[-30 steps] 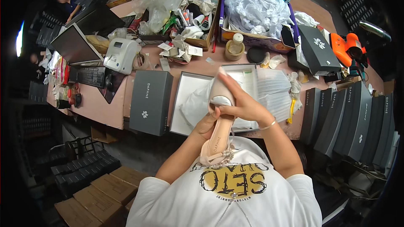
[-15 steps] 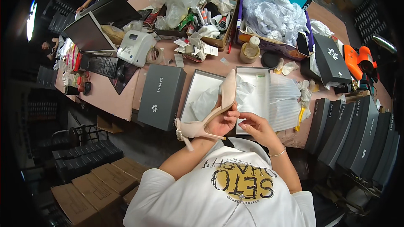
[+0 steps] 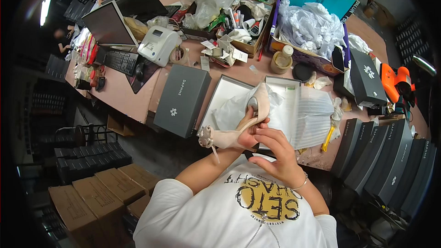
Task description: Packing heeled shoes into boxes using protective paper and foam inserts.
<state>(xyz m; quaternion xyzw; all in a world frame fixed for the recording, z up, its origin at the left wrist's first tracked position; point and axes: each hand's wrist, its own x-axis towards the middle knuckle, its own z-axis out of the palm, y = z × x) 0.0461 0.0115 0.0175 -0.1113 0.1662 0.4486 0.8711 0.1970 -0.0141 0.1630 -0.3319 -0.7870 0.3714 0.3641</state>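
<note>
A pale pink slingback high heel with a jewelled ornament at its heel strap is held over the table's front edge, toe pointing away. My left hand grips it around the middle, with a finger or thumb reaching inside. My right hand is beside the shoe on its right, fingers stretched out and thumb apart. Its fingertips are close to the shoe and my left hand; contact is unclear. Behind the shoe lies an open grey shoebox with white tissue paper, next to another white-lined box half.
A closed grey shoebox stands left, and a row of upright shoeboxes right. Striped white wrapping and a yellow-handled tool lie beside the open box. Farther back are a jar, label printer and crumpled paper.
The shoe has turned in my left hand, showing more of its inside and ornament. My right hand has come nearer to it, fingers straightened. The whole view has shifted slightly.
</note>
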